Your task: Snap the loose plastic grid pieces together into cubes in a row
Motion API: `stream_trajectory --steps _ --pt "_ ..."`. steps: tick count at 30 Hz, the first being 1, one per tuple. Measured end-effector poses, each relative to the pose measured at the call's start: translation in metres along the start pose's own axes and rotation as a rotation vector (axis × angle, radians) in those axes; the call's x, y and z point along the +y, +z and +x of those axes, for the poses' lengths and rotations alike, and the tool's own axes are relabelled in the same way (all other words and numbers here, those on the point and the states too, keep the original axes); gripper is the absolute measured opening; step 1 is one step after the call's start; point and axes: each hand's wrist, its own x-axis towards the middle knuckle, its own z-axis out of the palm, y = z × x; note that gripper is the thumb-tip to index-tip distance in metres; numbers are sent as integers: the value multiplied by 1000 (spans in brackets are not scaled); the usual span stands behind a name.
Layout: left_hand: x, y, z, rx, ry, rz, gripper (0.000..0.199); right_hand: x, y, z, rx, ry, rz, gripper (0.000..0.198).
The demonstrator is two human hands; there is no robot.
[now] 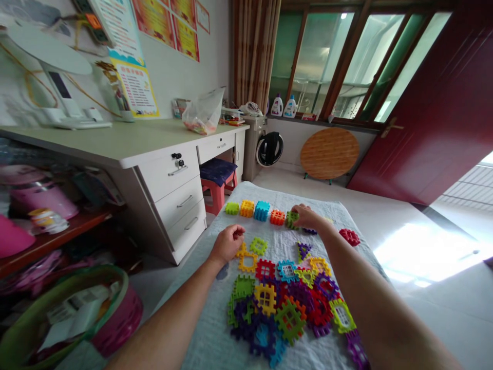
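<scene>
Toward the far side of the cloth-covered table, my right hand point(307, 217) has its fingers closed on a green stack of interlocking plastic pieces point(291, 220). The stack ends a row with an orange stack point(277, 217), a blue stack point(262, 210), a yellow stack point(247, 208) and a light green stack point(231, 208). My left hand point(228, 242) hovers at the left with loosely bent fingers and nothing visible in them. Beside it lie a yellow square frame point(247, 262) and a light green piece point(258, 246). Purple pieces point(310, 230) are partly hidden beneath my right hand.
Nearer me spreads a pile of mixed pieces, among them a green window piece point(289, 321). A red stack point(349, 237) sits near the right edge of the cloth point(208, 303). A white desk point(162, 174) stands left, with a pink stool point(217, 192) beside it.
</scene>
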Motion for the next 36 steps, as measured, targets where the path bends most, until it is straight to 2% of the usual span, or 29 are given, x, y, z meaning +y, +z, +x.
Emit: stream_trajectory --steps 7,14,20,24,26,29,33,36 --pt "4 -1 0 -3 2 20 18 0 4 1 7 -10 16 44" --pt "0 1 1 1 17 31 18 -1 -8 -17 93 14 54 67" --pt "10 -1 -2 -12 119 98 18 -7 -33 -74 392 -51 285 54" --pt "19 -1 -6 -18 241 193 20 -31 -39 -126 431 -93 320 43" --pt "21 1 -7 -21 286 234 21 -45 -32 -149 398 -139 326 39" --pt "22 3 -8 -44 330 264 24 -62 -9 -169 282 -191 323 35" --pt "22 5 -11 -101 364 297 31 -70 25 -172 248 -167 275 29" --pt "24 6 -11 -150 398 322 38 -70 37 -169 248 -156 279 23"
